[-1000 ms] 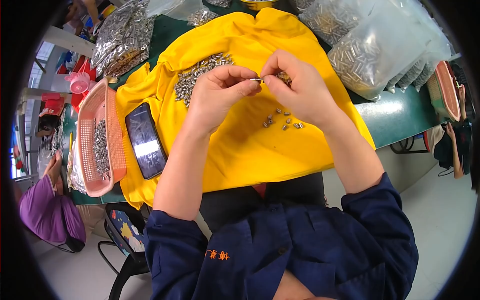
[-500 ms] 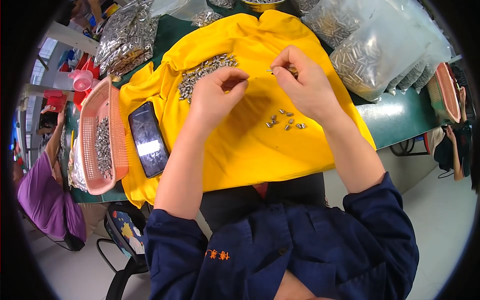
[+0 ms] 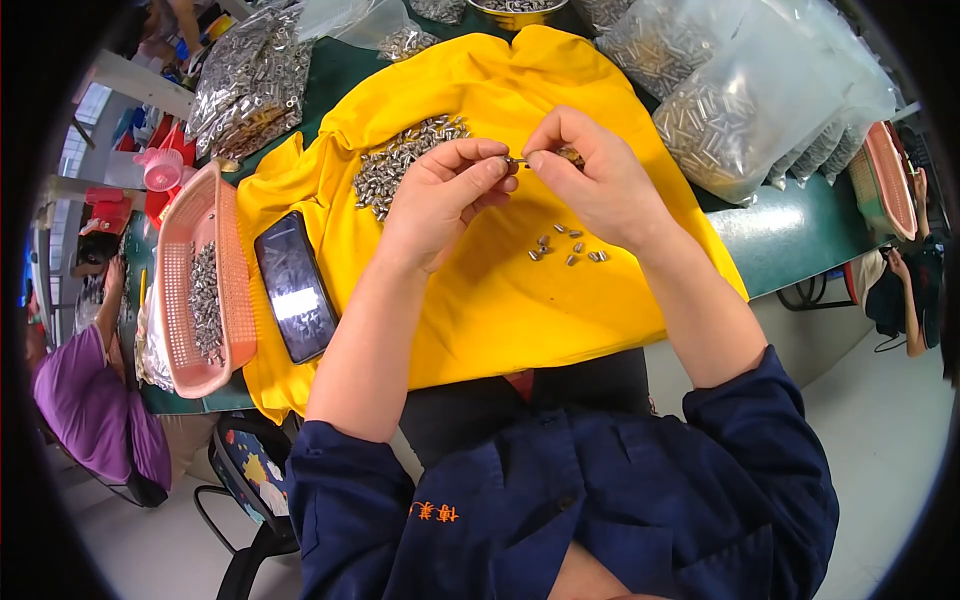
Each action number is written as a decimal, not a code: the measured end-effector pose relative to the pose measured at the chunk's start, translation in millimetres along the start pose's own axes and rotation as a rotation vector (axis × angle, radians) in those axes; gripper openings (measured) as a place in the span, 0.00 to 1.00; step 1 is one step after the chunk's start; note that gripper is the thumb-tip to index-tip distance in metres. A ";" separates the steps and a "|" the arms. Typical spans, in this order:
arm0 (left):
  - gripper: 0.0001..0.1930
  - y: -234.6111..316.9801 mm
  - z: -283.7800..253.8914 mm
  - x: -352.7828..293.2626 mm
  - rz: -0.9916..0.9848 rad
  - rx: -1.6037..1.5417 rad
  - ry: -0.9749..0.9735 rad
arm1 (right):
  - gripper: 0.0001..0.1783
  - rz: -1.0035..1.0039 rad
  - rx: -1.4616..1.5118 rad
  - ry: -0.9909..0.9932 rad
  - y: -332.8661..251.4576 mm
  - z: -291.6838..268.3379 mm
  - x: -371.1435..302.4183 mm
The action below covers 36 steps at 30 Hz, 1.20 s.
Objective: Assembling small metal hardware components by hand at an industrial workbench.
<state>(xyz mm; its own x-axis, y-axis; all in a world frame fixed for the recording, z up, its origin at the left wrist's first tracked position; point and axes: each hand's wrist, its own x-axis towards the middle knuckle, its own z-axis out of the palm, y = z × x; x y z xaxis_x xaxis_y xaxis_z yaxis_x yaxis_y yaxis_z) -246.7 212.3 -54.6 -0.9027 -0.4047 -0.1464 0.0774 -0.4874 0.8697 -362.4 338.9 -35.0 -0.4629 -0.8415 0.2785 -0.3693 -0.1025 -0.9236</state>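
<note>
My left hand (image 3: 437, 200) is closed in a pinch over the yellow cloth (image 3: 480, 340), with a small dark metal piece (image 3: 515, 161) at its fingertips. My right hand (image 3: 598, 190) meets it there, thumb and forefinger pinching a thin metal pin. Something brass-coloured (image 3: 571, 155) shows under its curled fingers, mostly hidden. Left of and beyond my left hand lies a heap of small silver metal cylinders (image 3: 385, 175). Several more loose metal cylinders (image 3: 571, 260) are scattered on the cloth below my right hand.
A phone (image 3: 297, 290) lies on the cloth's left side, beside a pink basket (image 3: 240, 300) holding metal parts. Bags of metal parts (image 3: 250, 85) stand far left, with more bags (image 3: 715, 125) far right. On the left sits a person in purple (image 3: 100, 410).
My hands have come together from apart, so their fingertips now meet at the small metal piece. The right hand moved left and slightly nearer; the heap and loose cylinders stay put.
</note>
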 end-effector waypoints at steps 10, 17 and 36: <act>0.06 -4.4 3.7 0.6 0.037 -0.028 -0.041 | 0.04 -0.120 -0.113 0.013 -3.8 0.3 -2.3; 0.06 -5.5 1.7 0.6 0.125 0.113 -0.022 | 0.05 -0.030 -0.113 0.001 -1.0 4.1 -2.4; 0.08 28.8 -32.4 0.4 0.432 1.748 -0.072 | 0.04 -0.109 -0.160 0.223 5.6 -5.2 5.0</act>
<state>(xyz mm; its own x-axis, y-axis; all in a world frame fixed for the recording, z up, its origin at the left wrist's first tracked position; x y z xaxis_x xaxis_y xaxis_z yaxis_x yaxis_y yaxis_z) -231.2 173.0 -44.8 -0.9602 -0.2146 0.1787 -0.1587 0.9459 0.2830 -371.1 336.9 -37.4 -0.5727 -0.6910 0.4410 -0.5410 -0.0857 -0.8367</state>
